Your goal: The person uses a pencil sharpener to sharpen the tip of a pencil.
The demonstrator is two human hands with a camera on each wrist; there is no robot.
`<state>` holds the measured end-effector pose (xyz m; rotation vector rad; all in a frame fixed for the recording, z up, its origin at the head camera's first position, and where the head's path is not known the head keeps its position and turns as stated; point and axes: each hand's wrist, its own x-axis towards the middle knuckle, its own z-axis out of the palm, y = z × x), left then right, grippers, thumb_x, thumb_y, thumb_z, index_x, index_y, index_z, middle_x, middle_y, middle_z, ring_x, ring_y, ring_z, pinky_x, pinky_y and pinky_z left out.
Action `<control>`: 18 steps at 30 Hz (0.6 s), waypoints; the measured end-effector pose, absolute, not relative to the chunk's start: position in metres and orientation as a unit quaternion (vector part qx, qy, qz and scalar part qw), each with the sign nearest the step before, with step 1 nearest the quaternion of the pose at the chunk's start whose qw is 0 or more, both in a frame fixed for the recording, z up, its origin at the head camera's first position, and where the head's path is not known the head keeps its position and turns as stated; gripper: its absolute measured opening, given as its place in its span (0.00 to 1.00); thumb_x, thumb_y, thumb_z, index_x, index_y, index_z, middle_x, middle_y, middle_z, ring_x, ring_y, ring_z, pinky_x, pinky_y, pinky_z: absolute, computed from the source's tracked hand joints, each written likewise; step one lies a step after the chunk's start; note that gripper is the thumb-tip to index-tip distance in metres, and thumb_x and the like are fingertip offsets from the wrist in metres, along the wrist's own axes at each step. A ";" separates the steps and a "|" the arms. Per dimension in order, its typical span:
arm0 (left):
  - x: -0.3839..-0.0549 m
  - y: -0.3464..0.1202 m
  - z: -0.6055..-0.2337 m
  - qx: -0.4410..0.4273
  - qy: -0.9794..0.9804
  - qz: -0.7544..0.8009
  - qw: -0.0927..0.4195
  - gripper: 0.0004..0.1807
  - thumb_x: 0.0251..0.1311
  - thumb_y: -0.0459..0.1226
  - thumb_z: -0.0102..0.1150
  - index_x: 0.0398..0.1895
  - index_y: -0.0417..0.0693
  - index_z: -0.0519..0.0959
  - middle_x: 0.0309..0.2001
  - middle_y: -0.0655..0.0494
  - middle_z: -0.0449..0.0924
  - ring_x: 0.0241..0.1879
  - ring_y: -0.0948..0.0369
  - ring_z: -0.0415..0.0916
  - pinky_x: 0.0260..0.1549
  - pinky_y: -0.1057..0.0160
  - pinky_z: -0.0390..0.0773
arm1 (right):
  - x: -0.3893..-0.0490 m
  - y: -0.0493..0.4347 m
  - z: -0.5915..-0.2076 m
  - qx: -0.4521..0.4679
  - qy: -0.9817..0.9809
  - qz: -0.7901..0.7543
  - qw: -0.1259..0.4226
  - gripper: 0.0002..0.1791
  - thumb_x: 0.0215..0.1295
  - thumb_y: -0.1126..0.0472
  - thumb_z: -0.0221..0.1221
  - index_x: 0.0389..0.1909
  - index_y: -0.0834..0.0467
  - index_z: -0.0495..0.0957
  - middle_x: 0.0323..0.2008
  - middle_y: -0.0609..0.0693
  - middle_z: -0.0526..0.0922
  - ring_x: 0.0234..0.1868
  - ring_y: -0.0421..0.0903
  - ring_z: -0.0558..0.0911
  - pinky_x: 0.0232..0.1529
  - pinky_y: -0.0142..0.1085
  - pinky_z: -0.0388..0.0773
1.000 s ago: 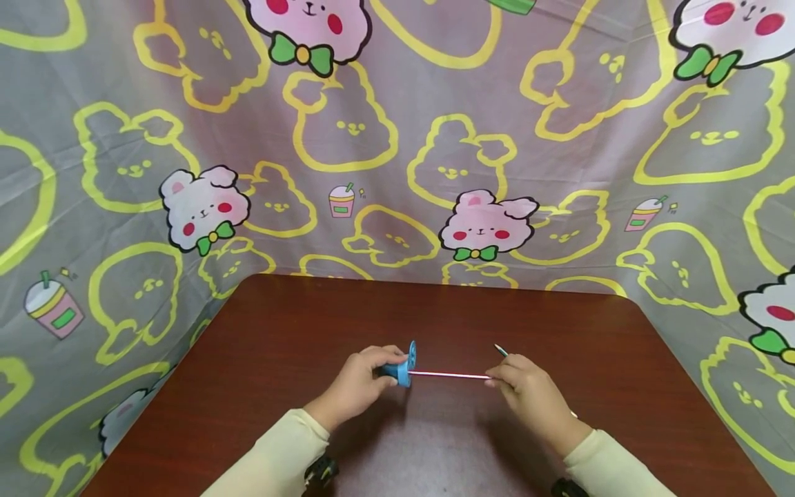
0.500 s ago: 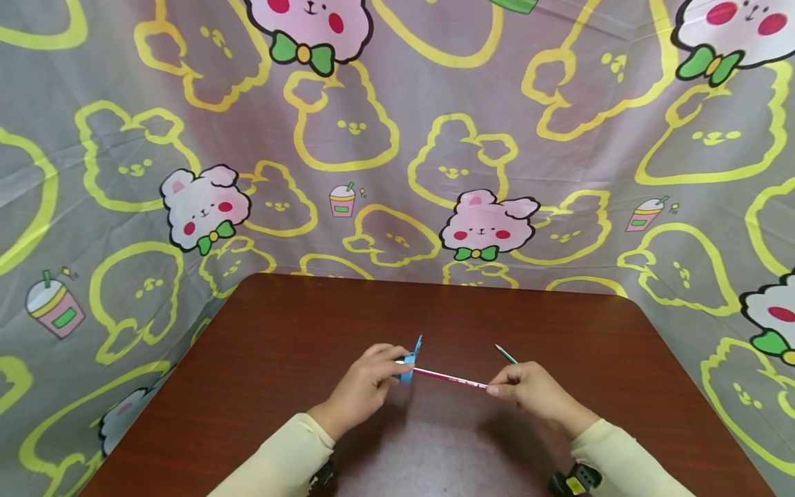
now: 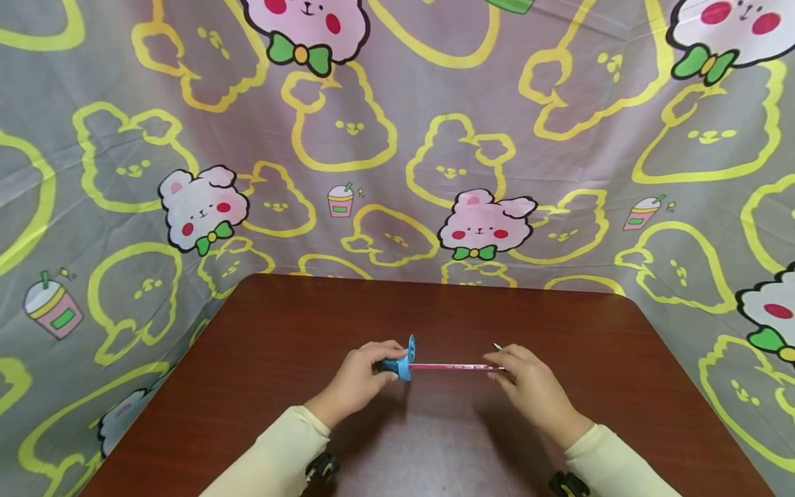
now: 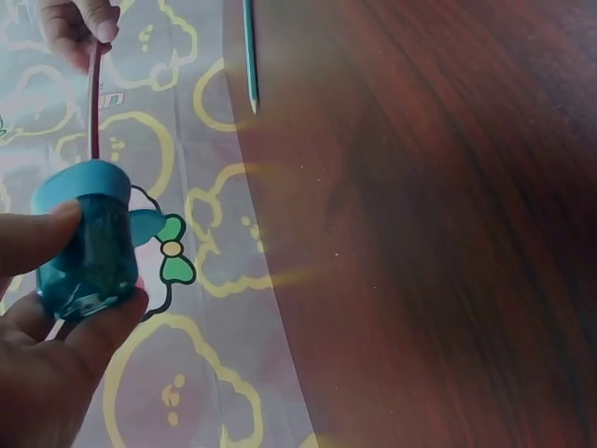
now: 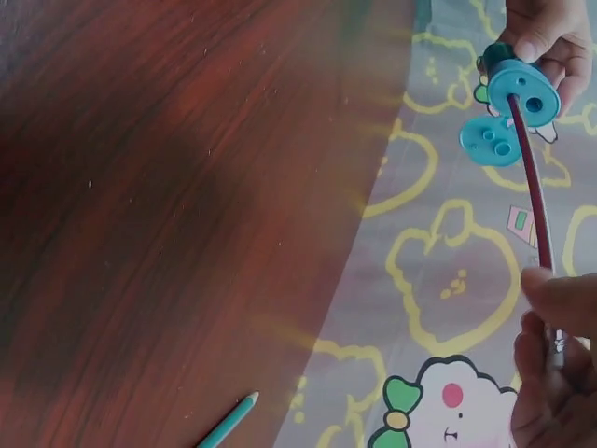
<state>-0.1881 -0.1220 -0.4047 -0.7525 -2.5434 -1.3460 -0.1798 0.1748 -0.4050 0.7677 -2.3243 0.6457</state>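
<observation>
My left hand (image 3: 354,381) holds a blue pencil sharpener (image 3: 402,367) between thumb and fingers. Its see-through body (image 4: 86,252) shows in the left wrist view, and its round flip lid (image 5: 490,141) hangs open in the right wrist view. A dark red patterned pencil (image 3: 450,366) has its front end inside one of the sharpener's holes; the tip is hidden. At the pencil's other end, my right hand (image 3: 535,390) pinches it with thumb and fingers. The pencil lies nearly level between both hands, above the table.
A green pencil (image 5: 229,422) lies on the dark reddish-brown table (image 3: 348,310), mostly behind the right hand in the head view. Beyond the table edge hangs a grey cloth (image 3: 397,138) with cartoon prints.
The right hand rolled over and back, and the red pencil dipped, then came level. The sharpener tilted with it and returned; the pencil stayed in its hole.
</observation>
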 end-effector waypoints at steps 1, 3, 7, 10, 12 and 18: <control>-0.188 -0.122 -0.404 -0.248 -0.853 -0.452 0.078 0.20 0.49 0.23 0.68 0.49 0.39 0.83 0.51 0.47 0.81 0.52 0.51 0.77 0.45 0.56 0.80 | -0.180 0.175 -0.406 0.302 -0.868 0.241 0.313 0.17 0.36 0.72 0.76 0.31 0.57 0.84 0.29 0.41 0.78 0.31 0.37 0.76 0.32 0.28 0.74; -0.188 -0.123 -0.403 -0.243 -0.855 -0.452 0.070 0.20 0.49 0.23 0.68 0.48 0.39 0.83 0.50 0.47 0.81 0.52 0.50 0.77 0.48 0.53 0.79 | -0.182 0.176 -0.407 0.327 -0.851 0.242 0.333 0.18 0.33 0.72 0.75 0.29 0.56 0.84 0.28 0.41 0.78 0.30 0.38 0.76 0.32 0.26 0.74; -0.187 -0.124 -0.403 -0.244 -0.854 -0.454 0.064 0.20 0.49 0.22 0.67 0.49 0.38 0.83 0.50 0.46 0.81 0.51 0.50 0.77 0.47 0.52 0.79 | -0.182 0.175 -0.408 0.356 -0.829 0.251 0.351 0.17 0.31 0.73 0.75 0.26 0.58 0.83 0.26 0.42 0.76 0.27 0.37 0.74 0.30 0.24 0.71; -0.187 -0.124 -0.404 -0.264 -0.851 -0.448 0.079 0.21 0.48 0.21 0.67 0.48 0.38 0.83 0.51 0.46 0.81 0.52 0.50 0.76 0.43 0.57 0.81 | -0.180 0.174 -0.409 0.347 -0.838 0.274 0.320 0.15 0.33 0.73 0.74 0.24 0.58 0.84 0.24 0.41 0.77 0.26 0.35 0.74 0.27 0.23 0.70; -0.186 -0.124 -0.406 -0.289 -0.848 -0.431 0.107 0.21 0.46 0.20 0.67 0.48 0.38 0.84 0.50 0.46 0.81 0.52 0.50 0.76 0.41 0.61 0.81 | -0.179 0.174 -0.408 0.322 -0.856 0.304 0.267 0.12 0.38 0.72 0.74 0.24 0.57 0.84 0.24 0.41 0.78 0.26 0.33 0.75 0.27 0.23 0.71; -0.188 -0.123 -0.414 -0.369 -0.831 -0.357 0.215 0.24 0.41 0.18 0.69 0.44 0.42 0.85 0.47 0.54 0.83 0.51 0.54 0.76 0.46 0.62 0.79 | -0.179 0.179 -0.398 0.204 -0.895 0.395 0.026 0.03 0.55 0.63 0.68 0.26 0.58 0.85 0.26 0.43 0.84 0.28 0.34 0.75 0.28 0.30 0.73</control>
